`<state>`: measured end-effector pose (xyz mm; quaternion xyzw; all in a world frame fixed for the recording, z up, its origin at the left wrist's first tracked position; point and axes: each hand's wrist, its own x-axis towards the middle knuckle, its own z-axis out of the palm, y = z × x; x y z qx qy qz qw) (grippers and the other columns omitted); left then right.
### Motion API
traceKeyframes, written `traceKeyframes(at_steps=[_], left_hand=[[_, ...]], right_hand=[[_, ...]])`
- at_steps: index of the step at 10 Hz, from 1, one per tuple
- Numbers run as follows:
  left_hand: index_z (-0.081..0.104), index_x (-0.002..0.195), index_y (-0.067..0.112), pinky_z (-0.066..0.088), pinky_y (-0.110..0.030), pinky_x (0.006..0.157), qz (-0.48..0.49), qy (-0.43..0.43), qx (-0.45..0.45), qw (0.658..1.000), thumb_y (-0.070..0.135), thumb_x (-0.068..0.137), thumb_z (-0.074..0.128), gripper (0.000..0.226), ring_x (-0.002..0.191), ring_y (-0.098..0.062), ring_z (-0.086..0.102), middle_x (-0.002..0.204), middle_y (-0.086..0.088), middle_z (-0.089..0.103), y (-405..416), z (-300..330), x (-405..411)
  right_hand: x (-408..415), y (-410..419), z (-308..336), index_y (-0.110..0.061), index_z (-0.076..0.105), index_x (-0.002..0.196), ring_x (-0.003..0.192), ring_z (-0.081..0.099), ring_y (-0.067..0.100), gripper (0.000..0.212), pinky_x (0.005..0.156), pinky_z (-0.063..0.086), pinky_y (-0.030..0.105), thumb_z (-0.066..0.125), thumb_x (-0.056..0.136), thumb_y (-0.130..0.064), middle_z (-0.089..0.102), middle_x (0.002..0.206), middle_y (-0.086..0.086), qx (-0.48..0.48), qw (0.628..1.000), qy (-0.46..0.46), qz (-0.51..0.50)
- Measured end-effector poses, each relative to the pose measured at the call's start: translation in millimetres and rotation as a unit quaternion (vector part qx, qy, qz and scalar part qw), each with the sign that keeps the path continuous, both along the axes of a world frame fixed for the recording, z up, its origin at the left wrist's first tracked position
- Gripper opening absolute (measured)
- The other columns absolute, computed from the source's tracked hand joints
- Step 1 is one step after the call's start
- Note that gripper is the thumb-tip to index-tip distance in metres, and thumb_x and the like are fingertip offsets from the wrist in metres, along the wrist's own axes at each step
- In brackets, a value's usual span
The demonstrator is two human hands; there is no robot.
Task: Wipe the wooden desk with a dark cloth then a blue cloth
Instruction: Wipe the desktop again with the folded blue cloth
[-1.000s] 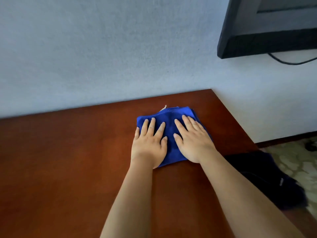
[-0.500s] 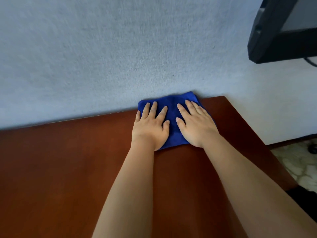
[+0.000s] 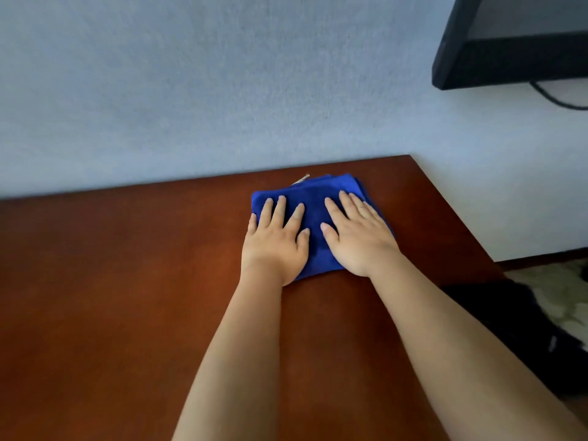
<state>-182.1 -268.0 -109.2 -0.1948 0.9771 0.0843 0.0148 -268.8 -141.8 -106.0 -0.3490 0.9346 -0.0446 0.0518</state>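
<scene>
A folded blue cloth [image 3: 313, 203] lies flat on the reddish-brown wooden desk [image 3: 127, 281], near the desk's far right corner. My left hand [image 3: 275, 243] presses down on the cloth's left half with straight, spread fingers. My right hand [image 3: 359, 237] presses flat on its right half in the same way. A small pale tag sticks out at the cloth's far edge. A dark cloth [image 3: 509, 319] lies bunched at the desk's right edge, partly behind my right forearm.
A pale blue wall [image 3: 222, 90] runs along the desk's far edge. A black monitor [image 3: 515, 43] hangs at the top right with a cable under it. Patterned floor [image 3: 560, 288] shows beyond the desk's right edge.
Both hands pushed the blue cloth up to the wall half a second ago, then drew it back toward me, a little away from the wall.
</scene>
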Motion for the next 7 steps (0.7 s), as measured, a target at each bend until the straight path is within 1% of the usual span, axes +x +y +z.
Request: traceKeyframes(at_steps=[4, 5, 7], left_hand=[[-0.001, 0.153, 0.032, -0.007, -0.039, 0.119, 0.056, -0.002, 0.007, 0.998, 0.044, 0.103, 0.015, 0.054, 0.147, -0.017, -0.015, 0.162, 0.001, -0.011, 82, -3, 153], [0.000, 0.154, 0.032, -0.007, -0.039, 0.120, 0.059, 0.001, 0.005, 0.998, 0.043, 0.103, 0.015, 0.054, 0.147, -0.017, -0.015, 0.162, 0.001, -0.011, 92, -3, 168], [0.001, 0.154, 0.033, -0.008, -0.038, 0.119, 0.047, 0.008, 0.011, 0.999, 0.042, 0.103, 0.016, 0.054, 0.147, -0.016, -0.015, 0.162, 0.001, -0.010, 83, -4, 159]], right_hand=[[141, 73, 0, -0.021, -0.002, 0.153, 0.147, -0.010, 0.017, 0.059, 0.118, -0.007, 0.031, 0.014, 0.102, -0.045, -0.009, 0.161, 0.005, -0.004, 0.998, -0.006, 0.060], [155, 83, -1, -0.021, -0.002, 0.153, 0.147, -0.010, 0.017, 0.059, 0.118, -0.007, 0.032, 0.015, 0.102, -0.045, -0.010, 0.161, 0.005, -0.002, 0.998, -0.008, 0.066], [145, 78, -5, -0.023, 0.002, 0.154, 0.148, -0.006, 0.016, 0.060, 0.117, -0.006, 0.031, 0.019, 0.101, -0.046, -0.005, 0.161, 0.003, -0.012, 0.997, 0.024, 0.078]])
